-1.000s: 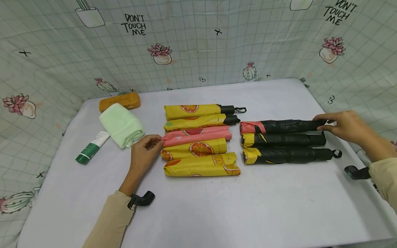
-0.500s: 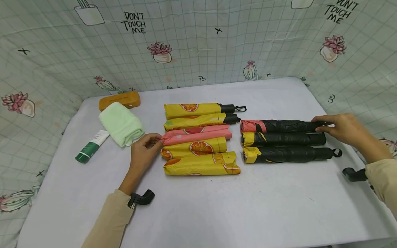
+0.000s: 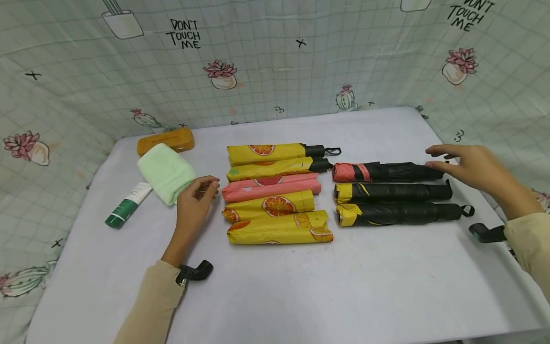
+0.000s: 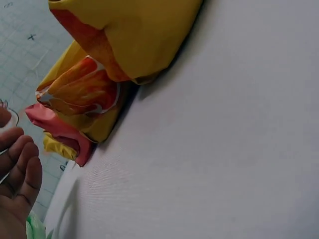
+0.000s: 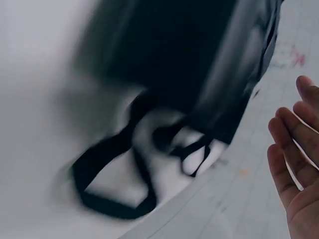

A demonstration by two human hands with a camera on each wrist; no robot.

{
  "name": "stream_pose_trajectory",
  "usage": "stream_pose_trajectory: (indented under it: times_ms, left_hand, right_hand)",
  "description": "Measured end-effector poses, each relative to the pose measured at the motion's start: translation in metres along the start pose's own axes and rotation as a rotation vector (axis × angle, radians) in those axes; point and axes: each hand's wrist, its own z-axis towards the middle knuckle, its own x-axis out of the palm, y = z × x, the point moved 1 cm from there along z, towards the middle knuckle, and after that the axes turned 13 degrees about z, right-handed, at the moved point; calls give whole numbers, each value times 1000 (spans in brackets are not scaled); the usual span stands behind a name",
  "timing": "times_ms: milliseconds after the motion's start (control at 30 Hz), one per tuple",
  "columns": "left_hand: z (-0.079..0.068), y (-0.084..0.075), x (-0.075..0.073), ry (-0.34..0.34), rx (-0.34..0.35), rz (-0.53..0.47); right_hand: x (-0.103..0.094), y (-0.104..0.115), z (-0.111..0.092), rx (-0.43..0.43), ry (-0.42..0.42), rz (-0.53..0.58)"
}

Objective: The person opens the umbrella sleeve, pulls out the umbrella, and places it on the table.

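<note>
My left hand (image 3: 194, 203) has loosely bent fingers and holds nothing, just left of a pink bundle with a watermelon print (image 3: 271, 188), apart from it. That bundle, which looks like a folded umbrella or its cover, lies between yellow orange-print ones (image 3: 279, 205). Two yellow folded umbrellas (image 3: 266, 154) with black handles lie behind it. My right hand (image 3: 479, 167) hovers with parted thumb and fingers by the handle end of a black folded umbrella with a pink end (image 3: 386, 172). Two black umbrellas with yellow ends (image 3: 399, 214) lie nearer me; wrist straps (image 5: 114, 174) show in the right wrist view.
On the left of the white table (image 3: 292, 296) are a folded pale green towel (image 3: 166, 172), an orange-brown case (image 3: 166, 141) and a green-and-white tube (image 3: 128, 205). A patterned cloth (image 3: 266, 57) hangs behind and at the sides.
My left hand has let go of the pink bundle and drawn back leftward. My right hand has released the black umbrella with the pink end and lifted slightly; that umbrella sits slightly farther left.
</note>
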Motion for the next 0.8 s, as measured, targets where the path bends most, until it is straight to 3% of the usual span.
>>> stream_pose_trajectory:
  times_ms: [100, 333, 567, 800]
  left_hand:
    - [12, 4, 3, 11, -11, -5]
    - [33, 14, 24, 175, -7, 3]
    - [24, -17, 11, 219, -10, -63]
    - [32, -9, 6, 220, 15, -123]
  right_hand:
    - [1, 20, 10, -15, 28, 11]
    - [13, 65, 35, -128, 100, 39]
    - [23, 99, 56, -185, 132, 58]
    - [40, 120, 82, -186, 198, 70]
